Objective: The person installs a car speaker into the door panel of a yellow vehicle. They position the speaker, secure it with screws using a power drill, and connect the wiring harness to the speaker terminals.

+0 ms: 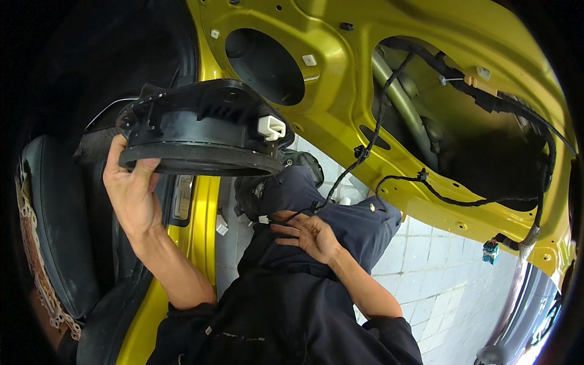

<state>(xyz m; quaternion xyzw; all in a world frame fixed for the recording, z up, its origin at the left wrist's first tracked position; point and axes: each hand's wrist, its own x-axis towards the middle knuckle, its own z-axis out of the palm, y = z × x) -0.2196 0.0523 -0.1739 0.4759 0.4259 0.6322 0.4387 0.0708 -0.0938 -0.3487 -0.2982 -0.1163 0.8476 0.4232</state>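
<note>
The black speaker (201, 125) partly hides the left hand (134, 196); the yellow door (331, 100) is cropped above

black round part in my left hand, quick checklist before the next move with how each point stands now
1. Left hand gripping the black round part: ok.
2. White socket on its side uncovered: ok.
3. White plug joined to that socket: not ok, they are apart.
4. Right hand close to the plug: ok.
5. Right hand's firm hold on the cable: cannot tell.
6. Socket contacts undamaged: cannot tell, too small.
</note>
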